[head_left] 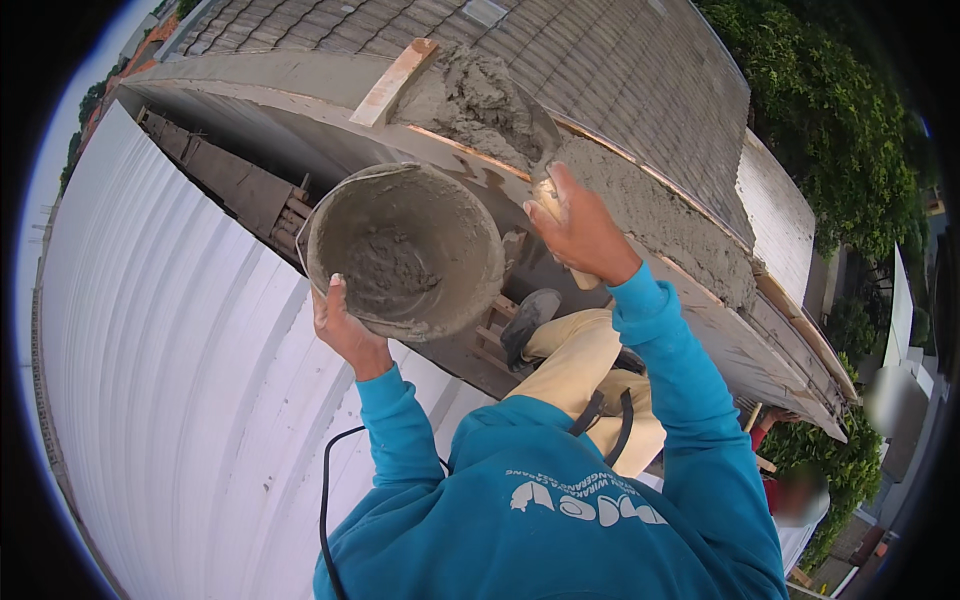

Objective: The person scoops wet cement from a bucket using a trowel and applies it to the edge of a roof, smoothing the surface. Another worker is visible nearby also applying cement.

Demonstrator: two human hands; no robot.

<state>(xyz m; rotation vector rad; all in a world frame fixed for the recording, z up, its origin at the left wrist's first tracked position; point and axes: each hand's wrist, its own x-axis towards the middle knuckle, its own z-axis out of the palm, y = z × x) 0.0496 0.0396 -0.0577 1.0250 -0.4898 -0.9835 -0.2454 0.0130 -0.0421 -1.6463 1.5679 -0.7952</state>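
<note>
My left hand [345, 325] grips the rim of a grey mortar bucket [465, 235], thumb over the edge, and holds it tilted so its inside shows. Some wet mortar [385, 270] lies at the bottom of the bucket. My right hand [585, 228] is closed around the wooden handle of a trowel [541, 125]. The trowel's blade rests against a heap of wet mortar [485, 100] on top of the wall ledge. A short wooden block [395, 82] lies across the ledge, left of the heap.
Ridged roof tiles [620, 90] rise beyond the ledge, and white corrugated roofing [170, 330] spreads at the left. Spread mortar [660, 200] runs along the ledge to the right. A gap with wooden pieces lies below the bucket. Another person [790, 490] is at the lower right.
</note>
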